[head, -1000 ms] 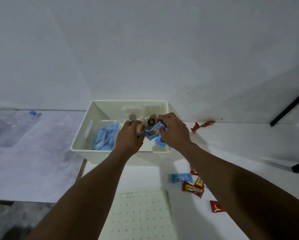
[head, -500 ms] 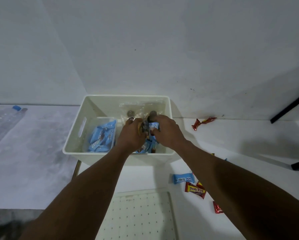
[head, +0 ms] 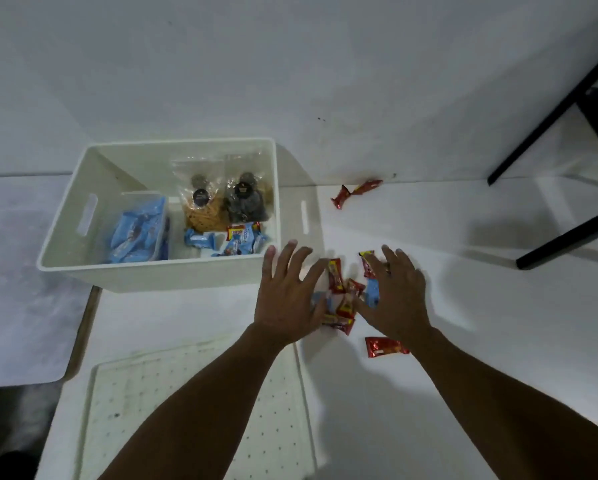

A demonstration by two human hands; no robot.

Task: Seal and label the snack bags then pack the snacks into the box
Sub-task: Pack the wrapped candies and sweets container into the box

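Packing looked well advanced: the box (head: 173,271), at 10 o'clock from the hands, already held two sealed, labelled bags (head: 226,202) and blue packets. Left hand (head: 288,299) and right hand (head: 396,299), fingers spread, flanked the loose snack pile (head: 344,299); nothing gripped. Strays lay at 1 and 5 o'clock.

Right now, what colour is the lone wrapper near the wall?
Red, with a bit of yellow: the wrapper, seen in the head view.

Both hands, left hand (head: 288,299) and right hand (head: 396,296), spread around a snack pile (head: 344,299) at centre frame; white box (head: 152,271) at left holds bagged snacks
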